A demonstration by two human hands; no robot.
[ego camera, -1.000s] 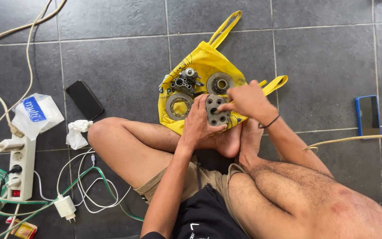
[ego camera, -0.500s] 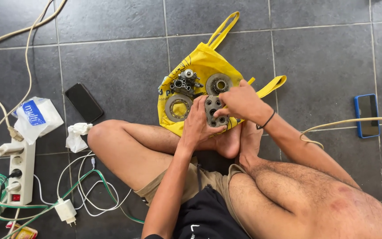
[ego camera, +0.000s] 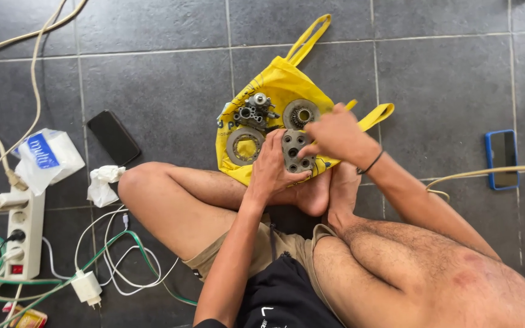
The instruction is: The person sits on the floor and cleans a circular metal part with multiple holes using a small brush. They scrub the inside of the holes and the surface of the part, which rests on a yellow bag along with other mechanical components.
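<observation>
Head view: the left hand (ego camera: 273, 169) has its fingers curled around a grey metal plate with holes (ego camera: 297, 150), held above the yellow bag (ego camera: 281, 82). The right hand (ego camera: 335, 135) pinches its top edge — the grip seems closed. It looks heavy, rigid, perhaps greasy; best held by the rim. 2 gear discs (ego camera: 244, 144) lie beside it.

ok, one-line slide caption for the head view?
Left hand grips a grey drilled metal plate; right hand touches it above a yellow cloth bag.
</observation>
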